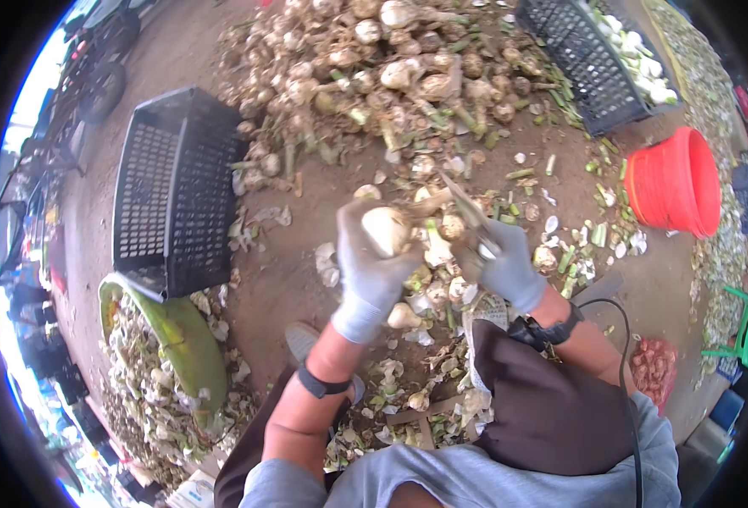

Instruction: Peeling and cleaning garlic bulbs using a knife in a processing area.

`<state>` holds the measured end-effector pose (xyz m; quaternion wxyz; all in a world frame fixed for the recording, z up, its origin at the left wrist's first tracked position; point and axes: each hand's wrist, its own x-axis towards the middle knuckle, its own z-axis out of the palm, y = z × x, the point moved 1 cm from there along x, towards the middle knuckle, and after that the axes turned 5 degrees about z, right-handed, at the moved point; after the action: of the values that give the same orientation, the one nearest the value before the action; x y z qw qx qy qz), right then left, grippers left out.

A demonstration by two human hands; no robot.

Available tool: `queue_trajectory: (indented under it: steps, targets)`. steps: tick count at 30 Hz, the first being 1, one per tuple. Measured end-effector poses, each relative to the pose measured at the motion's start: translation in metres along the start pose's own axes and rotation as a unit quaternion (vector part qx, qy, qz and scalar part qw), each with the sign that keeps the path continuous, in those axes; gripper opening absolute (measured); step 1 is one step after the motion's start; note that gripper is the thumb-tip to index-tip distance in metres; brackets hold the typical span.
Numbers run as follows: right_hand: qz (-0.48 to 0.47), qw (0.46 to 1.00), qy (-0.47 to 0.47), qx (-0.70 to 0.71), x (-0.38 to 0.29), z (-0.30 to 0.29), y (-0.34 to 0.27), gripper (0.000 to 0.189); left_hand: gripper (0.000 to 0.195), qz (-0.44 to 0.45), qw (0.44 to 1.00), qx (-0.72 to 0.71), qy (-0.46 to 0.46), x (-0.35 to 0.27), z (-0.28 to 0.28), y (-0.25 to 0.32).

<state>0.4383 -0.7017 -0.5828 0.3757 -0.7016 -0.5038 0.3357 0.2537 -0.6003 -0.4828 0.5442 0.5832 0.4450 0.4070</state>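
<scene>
My left hand (374, 267), in a pale grey work glove, is closed around a large whitish garlic bulb (387, 231). The bulb's dry stalk (430, 203) points right, towards the tool. In my gloved right hand (512, 267) is a pointed metal cutting tool (464, 202), tip up and to the left; blur and the fingers hide its exact form. Its blade lies close to the stalk's end, and I cannot tell whether they touch. Below and between both hands, loose bulbs (437, 249) with cut stems lie on the dirt floor.
A heap of untrimmed garlic (374, 82) lies ahead. A black plastic crate (177, 197) stands left, above a green tub (190, 355) among peelings. At right are a crate of white bulbs (603, 70), a red bucket (669, 184), and a net bag (653, 371). A black cable (628, 355) passes my right arm.
</scene>
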Motion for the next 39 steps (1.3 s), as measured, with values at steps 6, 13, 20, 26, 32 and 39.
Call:
queue_trajectory:
  steps: [6,13,20,26,32,39]
  targets:
    - [0.184,0.977,0.026,0.106,-0.001,-0.003,0.065,0.026,0.058,0.113,0.919,-0.153,-0.344,-0.014,0.001,-0.011]
    - [0.205,0.976,0.028,0.074,-0.007,-0.033,0.067,0.029,0.079,-0.232,0.845,0.323,0.358,0.157,-0.158,-0.154]
    - [0.214,0.977,0.016,-0.008,0.007,-0.032,0.056,0.032,0.064,-0.127,0.957,0.118,0.232,0.163,-0.191,-0.222]
    - [0.178,0.980,-0.067,0.059,0.005,-0.018,0.027,0.025,0.069,-0.059,0.983,-0.171,0.039,0.061,-0.116,-0.177]
    - [-0.033,0.984,-0.065,-0.165,0.018,0.009,-0.036,0.022,0.060,-0.046,0.992,-0.102,-0.063,0.018,-0.054,-0.114]
    - [-0.241,0.934,-0.026,-0.261,0.027,0.025,-0.076,0.026,0.054,-0.042,0.986,-0.016,-0.162,0.016,-0.032,-0.098]
